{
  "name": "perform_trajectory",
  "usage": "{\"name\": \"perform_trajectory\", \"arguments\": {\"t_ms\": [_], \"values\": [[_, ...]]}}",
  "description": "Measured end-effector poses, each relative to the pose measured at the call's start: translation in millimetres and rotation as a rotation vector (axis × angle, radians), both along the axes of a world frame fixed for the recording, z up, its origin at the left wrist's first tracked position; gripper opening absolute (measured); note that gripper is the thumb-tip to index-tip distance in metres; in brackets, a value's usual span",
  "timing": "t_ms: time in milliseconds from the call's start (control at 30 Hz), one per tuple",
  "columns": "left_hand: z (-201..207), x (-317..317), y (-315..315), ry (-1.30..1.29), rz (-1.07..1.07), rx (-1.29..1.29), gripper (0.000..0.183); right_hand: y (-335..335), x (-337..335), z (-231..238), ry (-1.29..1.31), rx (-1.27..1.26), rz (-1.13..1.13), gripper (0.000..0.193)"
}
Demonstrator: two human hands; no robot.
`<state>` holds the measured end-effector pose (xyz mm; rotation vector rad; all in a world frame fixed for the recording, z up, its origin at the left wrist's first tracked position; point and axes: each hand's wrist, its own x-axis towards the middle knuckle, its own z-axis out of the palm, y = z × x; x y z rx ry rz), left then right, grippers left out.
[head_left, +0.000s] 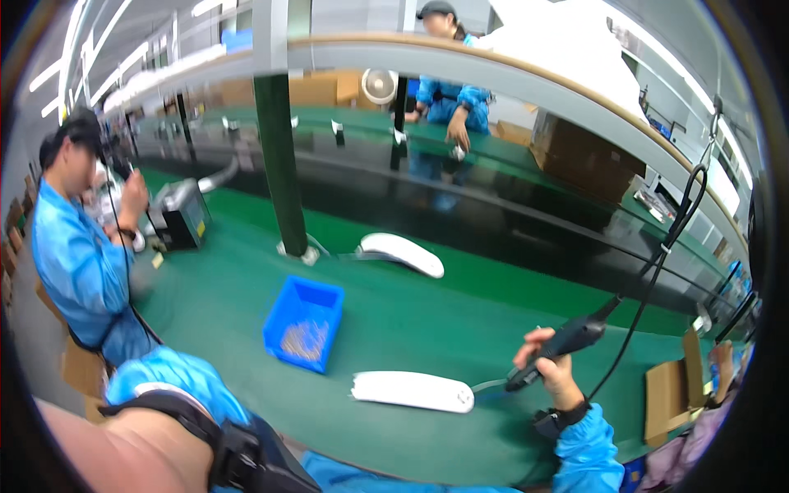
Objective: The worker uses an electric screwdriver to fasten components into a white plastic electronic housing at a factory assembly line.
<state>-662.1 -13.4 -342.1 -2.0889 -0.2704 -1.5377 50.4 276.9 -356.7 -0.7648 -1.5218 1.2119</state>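
In my right hand [560,382] is a black electric screwdriver [580,332], held at a slant with the fingers round its body. Just left of its lower tip lies a long white plastic housing [411,391] with a thin pale cable at its right end. My left arm is raised close to the camera at the lower left; only the wrist and base of my left hand [111,452] show, and its fingers are out of frame. Beyond the housing stands a blue bin [286,316] with many small metal screws [304,339] in it.
A second white housing [403,253] lies farther back on the green bench [222,304], near a dark post [282,164]. A black cord [649,287] hangs at the right, near an open cardboard box [670,398]. Co-workers sit at left [78,238] and across the dark conveyor [509,197].
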Motion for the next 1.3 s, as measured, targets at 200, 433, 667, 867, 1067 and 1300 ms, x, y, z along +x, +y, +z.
{"name": "perform_trajectory", "arguments": {"t_ms": [200, 433, 667, 867, 1067, 1300], "values": [[29.5, 116.1, 148.3, -0.146, 0.086, 0.305, 0.047, -4.5, 24.7, -39.8, 0.058, 0.030, -0.112, 0.058], [13.7, 144.2, 163.2, -0.328, 0.069, 0.154, 0.048, -3.9, -0.7, -36.5, 0.109, 0.167, -0.320, 0.053], [112.7, 255.0, 222.5, -0.413, 0.144, 0.026, 0.050, 17.9, -26.4, -28.0, 0.168, 0.102, -0.395, 0.052], [21.8, 282.3, 301.2, -0.046, 0.672, -1.064, 0.025, 6.4, -9.0, -42.6, 0.188, 0.242, -0.490, 0.055], [-59.5, 260.6, 330.5, 0.392, 0.653, -1.390, 0.042, -3.6, -9.3, -35.2, 0.144, 0.226, -0.536, 0.045], [-51.8, 266.3, 326.2, 0.401, 0.705, -1.466, 0.008, -5.0, -13.1, -36.5, 0.144, 0.175, -0.574, 0.044]]}}
